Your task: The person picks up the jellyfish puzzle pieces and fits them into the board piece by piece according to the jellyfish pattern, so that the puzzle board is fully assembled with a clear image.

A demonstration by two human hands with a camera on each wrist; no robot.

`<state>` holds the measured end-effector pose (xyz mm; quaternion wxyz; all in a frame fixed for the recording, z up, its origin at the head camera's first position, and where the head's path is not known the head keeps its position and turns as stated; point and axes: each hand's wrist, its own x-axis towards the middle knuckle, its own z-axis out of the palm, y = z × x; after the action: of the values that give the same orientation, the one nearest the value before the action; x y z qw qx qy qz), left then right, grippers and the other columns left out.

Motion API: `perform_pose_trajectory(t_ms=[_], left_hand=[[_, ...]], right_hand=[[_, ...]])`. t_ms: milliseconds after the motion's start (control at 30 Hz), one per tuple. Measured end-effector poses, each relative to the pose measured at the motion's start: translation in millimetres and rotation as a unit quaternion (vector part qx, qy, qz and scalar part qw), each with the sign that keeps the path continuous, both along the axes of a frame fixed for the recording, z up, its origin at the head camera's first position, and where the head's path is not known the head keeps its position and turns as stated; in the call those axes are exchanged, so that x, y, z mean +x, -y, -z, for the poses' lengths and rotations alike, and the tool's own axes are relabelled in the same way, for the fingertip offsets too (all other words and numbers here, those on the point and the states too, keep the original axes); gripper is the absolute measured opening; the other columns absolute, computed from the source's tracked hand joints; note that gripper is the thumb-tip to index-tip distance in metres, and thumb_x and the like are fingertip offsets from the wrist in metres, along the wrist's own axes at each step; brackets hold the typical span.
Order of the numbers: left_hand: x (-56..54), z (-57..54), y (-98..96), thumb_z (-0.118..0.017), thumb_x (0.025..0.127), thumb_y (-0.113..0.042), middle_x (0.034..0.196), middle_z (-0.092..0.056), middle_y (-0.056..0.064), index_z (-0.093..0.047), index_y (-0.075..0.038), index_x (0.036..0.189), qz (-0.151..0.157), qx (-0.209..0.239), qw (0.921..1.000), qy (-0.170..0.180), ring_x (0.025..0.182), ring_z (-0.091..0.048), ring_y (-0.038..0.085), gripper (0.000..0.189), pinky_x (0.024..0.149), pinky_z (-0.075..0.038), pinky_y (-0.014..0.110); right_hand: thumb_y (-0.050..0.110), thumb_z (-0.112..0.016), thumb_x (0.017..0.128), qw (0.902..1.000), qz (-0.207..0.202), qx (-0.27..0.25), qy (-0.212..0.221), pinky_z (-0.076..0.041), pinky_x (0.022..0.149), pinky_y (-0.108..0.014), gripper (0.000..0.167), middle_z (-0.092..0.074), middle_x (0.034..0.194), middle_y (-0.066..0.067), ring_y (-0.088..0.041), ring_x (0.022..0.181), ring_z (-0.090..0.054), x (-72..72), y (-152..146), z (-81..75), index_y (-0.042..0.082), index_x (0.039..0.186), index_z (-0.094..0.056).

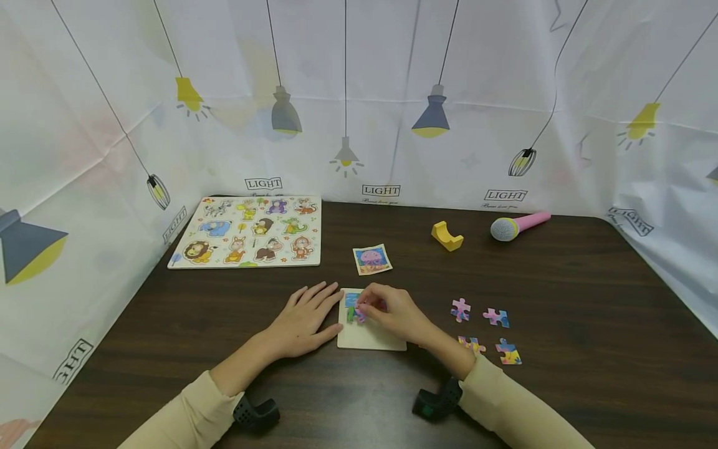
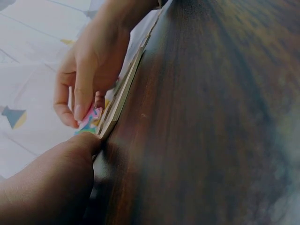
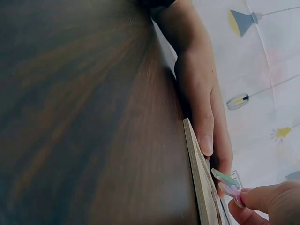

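A small pale puzzle tray lies on the table between the hands. My left hand rests with its fingers spread, fingertips and thumb right at the tray's left edge. Over the tray's upper left part, my right hand pinches a pink jigsaw piece between thumb and fingers. In the right wrist view the piece is tilted above the tray, with green beside the pink. A blue patch shows in the tray's upper left corner. The curled right fingers hide the tray's upper right.
Several loose jigsaw pieces lie on the right. Behind the tray is a jellyfish picture card. Further back are an animal puzzle board, a yellow curved block and a pink toy microphone. A printed curtain borders the table.
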<state>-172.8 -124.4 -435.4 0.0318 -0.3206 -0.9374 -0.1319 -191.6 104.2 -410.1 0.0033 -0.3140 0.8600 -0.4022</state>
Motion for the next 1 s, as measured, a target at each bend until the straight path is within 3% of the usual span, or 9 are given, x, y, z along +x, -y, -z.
perform_pose_trajectory(t_ms=[333, 700, 1000], left_hand=[[0.7, -1.8, -0.3, -0.036, 0.094, -0.051, 0.148, -0.027, 0.006, -0.031, -0.013, 0.144, 0.005, 0.012, 0.9999, -0.005, 0.135, -0.02, 0.026, 0.062, 0.104, -0.016, 0.052], [0.9, -2.3, -0.5, -0.037, 0.094, -0.05, 0.147, -0.03, 0.004, -0.034, -0.013, 0.143, 0.006, 0.021, 0.9997, -0.008, 0.135, -0.021, 0.026, 0.061, 0.103, -0.016, 0.053], [1.2, -1.5, -0.1, -0.037, 0.095, -0.05, 0.147, -0.029, 0.004, -0.033, -0.013, 0.143, 0.009, 0.021, 0.9997, -0.008, 0.135, -0.021, 0.026, 0.061, 0.103, -0.017, 0.053]], right_hand=[[0.018, -0.067, 0.085, 0.9979, 0.043, 0.024, -0.042, -0.041, 0.063, -0.025, 0.004, -0.056, 0.075, 0.009, -0.01, 0.071, -0.045, 0.3, 6.3, 6.0, 0.015, 0.086, -0.066], [0.016, -0.069, 0.082, 0.9915, 0.044, 0.047, -0.114, -0.031, 0.066, -0.032, 0.003, -0.058, 0.071, 0.011, -0.01, 0.071, -0.042, 0.6, 10.2, 11.4, 0.015, 0.083, -0.066], [0.019, -0.071, 0.08, 0.9886, 0.038, 0.069, -0.129, -0.028, 0.066, -0.031, 0.006, -0.056, 0.077, 0.006, -0.011, 0.075, -0.041, 4.6, 10.6, 11.5, 0.016, 0.082, -0.066]])
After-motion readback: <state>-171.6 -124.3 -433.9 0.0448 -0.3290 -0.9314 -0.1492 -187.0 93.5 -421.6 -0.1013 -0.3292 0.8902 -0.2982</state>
